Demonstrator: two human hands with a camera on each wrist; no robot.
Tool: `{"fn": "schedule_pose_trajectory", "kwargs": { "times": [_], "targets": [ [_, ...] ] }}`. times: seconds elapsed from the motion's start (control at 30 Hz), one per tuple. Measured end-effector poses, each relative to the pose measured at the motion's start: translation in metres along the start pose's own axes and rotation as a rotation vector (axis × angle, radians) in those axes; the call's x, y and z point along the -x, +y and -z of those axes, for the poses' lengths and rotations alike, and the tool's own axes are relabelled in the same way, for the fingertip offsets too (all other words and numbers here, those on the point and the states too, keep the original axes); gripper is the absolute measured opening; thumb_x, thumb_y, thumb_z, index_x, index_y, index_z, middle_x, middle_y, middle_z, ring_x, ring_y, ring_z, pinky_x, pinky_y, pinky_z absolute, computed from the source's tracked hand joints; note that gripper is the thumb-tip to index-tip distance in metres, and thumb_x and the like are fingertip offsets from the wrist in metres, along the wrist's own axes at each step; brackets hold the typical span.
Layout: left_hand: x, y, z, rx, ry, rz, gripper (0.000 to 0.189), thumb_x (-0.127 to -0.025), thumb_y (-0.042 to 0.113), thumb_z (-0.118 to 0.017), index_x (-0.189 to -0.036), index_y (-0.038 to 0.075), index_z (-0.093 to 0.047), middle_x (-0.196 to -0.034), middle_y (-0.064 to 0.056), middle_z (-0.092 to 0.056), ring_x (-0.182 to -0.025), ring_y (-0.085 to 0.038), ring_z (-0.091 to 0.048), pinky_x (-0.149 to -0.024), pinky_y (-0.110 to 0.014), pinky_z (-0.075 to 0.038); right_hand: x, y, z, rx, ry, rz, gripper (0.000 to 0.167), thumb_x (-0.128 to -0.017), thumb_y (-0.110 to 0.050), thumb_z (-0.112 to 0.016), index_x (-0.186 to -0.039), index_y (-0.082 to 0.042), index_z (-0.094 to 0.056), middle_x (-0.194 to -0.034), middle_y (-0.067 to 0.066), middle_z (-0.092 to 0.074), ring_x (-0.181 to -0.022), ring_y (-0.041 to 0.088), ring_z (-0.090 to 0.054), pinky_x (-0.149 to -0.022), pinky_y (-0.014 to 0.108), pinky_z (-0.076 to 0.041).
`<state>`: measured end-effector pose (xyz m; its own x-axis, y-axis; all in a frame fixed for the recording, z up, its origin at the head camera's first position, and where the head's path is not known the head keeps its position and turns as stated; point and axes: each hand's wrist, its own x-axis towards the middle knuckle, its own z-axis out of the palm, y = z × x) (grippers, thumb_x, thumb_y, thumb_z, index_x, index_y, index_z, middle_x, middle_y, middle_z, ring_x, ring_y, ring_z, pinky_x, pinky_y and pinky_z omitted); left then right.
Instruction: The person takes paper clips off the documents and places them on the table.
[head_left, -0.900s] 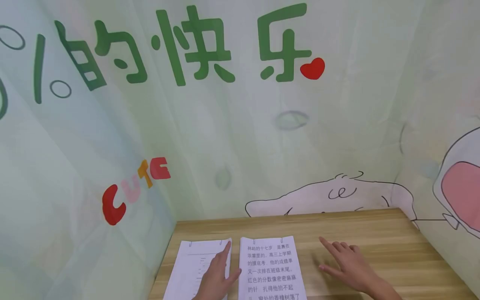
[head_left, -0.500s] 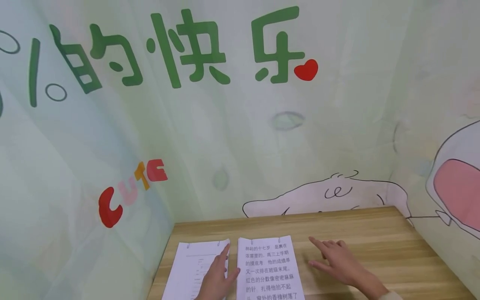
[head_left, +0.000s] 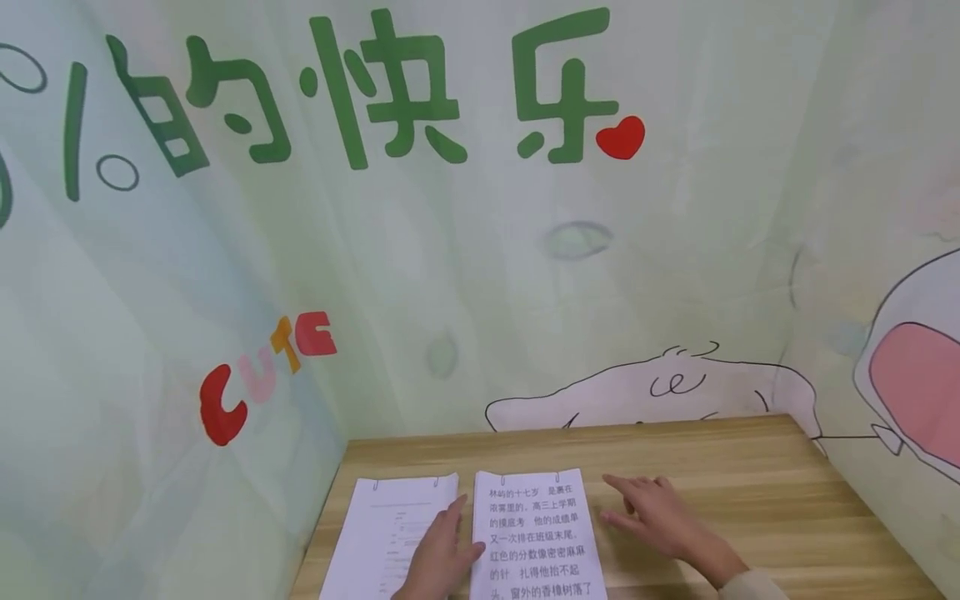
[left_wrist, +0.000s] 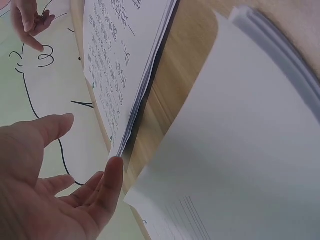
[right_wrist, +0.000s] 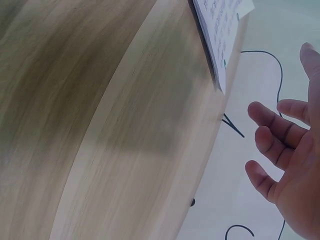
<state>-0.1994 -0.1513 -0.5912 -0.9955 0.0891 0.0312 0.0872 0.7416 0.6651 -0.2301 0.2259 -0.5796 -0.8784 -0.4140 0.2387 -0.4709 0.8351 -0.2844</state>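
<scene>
Two stacks of white paper lie side by side on a wooden table, each with binding rings at its far edge. The left stack shows faint small print; the right stack has large Chinese text. My left hand is over the gap between them, overlapping the left stack's right edge. In the left wrist view its loosely spread fingers are near a corner of the text stack, gripping nothing. To the right of the text stack, my right hand hovers, index finger extended, other fingers slightly bent, holding nothing.
The wood-grain table runs back to a pale green fabric wall with printed green characters, a red heart and a cartoon animal. More fabric encloses the left and right sides.
My right hand has moved left, closer to the text stack. My left index fingertip has slipped from the left stack's top right corner into the gap. Both stacks stay in place.
</scene>
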Motion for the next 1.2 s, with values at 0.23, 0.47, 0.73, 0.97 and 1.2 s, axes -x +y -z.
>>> {"fn": "schedule_pose_trajectory", "kwargs": {
  "times": [0.23, 0.47, 0.73, 0.97, 1.2],
  "targets": [
    [-0.003, 0.010, -0.003, -0.008, -0.031, 0.053, 0.088, -0.082, 0.023, -0.088, -0.157, 0.004, -0.045, -0.145, -0.033, -0.057, -0.134, -0.055, -0.054, -0.106, -0.072, -0.046, -0.010, 0.001, -0.006, -0.035, -0.032, -0.020, 0.060, -0.099, -0.050, -0.069, -0.143, -0.010, -0.065, -0.072, -0.021, -0.045, -0.074, 0.000, -0.043, -0.087, 0.043, -0.042],
    [-0.005, 0.011, -0.008, 0.006, -0.047, 0.087, 0.091, -0.080, 0.019, -0.089, -0.157, 0.003, -0.044, -0.149, -0.035, -0.052, -0.137, -0.057, -0.050, -0.110, -0.072, -0.043, -0.014, 0.003, -0.012, -0.035, -0.040, -0.025, 0.057, -0.098, -0.047, -0.071, -0.142, -0.010, -0.065, -0.074, -0.020, -0.047, -0.076, 0.002, -0.044, -0.087, 0.045, -0.043],
    [-0.009, 0.008, -0.017, 0.070, -0.082, 0.129, 0.094, -0.078, 0.014, -0.089, -0.158, 0.001, -0.042, -0.141, -0.029, -0.058, -0.130, -0.052, -0.057, -0.109, -0.068, -0.046, -0.019, 0.003, -0.023, -0.075, -0.059, -0.074, 0.059, -0.097, -0.051, -0.071, -0.142, -0.014, -0.065, -0.110, -0.001, -0.072, -0.101, 0.018, -0.067, -0.102, 0.061, -0.049],
    [-0.004, 0.007, -0.028, 0.111, -0.079, 0.136, 0.100, -0.066, 0.000, -0.090, -0.155, -0.003, -0.044, -0.136, -0.026, -0.062, -0.126, -0.051, -0.058, -0.109, -0.069, -0.045, -0.024, 0.003, -0.028, -0.115, -0.110, -0.094, 0.063, -0.096, -0.053, -0.071, -0.145, -0.014, -0.063, -0.124, 0.010, -0.072, -0.105, 0.024, -0.070, -0.108, 0.068, -0.045],
    [-0.004, 0.010, -0.032, 0.045, -0.071, 0.166, 0.107, -0.063, 0.006, -0.094, -0.157, 0.004, -0.044, -0.149, -0.029, -0.054, -0.135, -0.057, -0.049, -0.108, -0.075, -0.043, -0.028, 0.005, -0.033, -0.131, -0.127, -0.089, 0.062, -0.097, -0.052, -0.070, -0.145, -0.014, -0.063, -0.130, 0.014, -0.070, -0.107, 0.026, -0.070, -0.109, 0.070, -0.043]
  ]
}}
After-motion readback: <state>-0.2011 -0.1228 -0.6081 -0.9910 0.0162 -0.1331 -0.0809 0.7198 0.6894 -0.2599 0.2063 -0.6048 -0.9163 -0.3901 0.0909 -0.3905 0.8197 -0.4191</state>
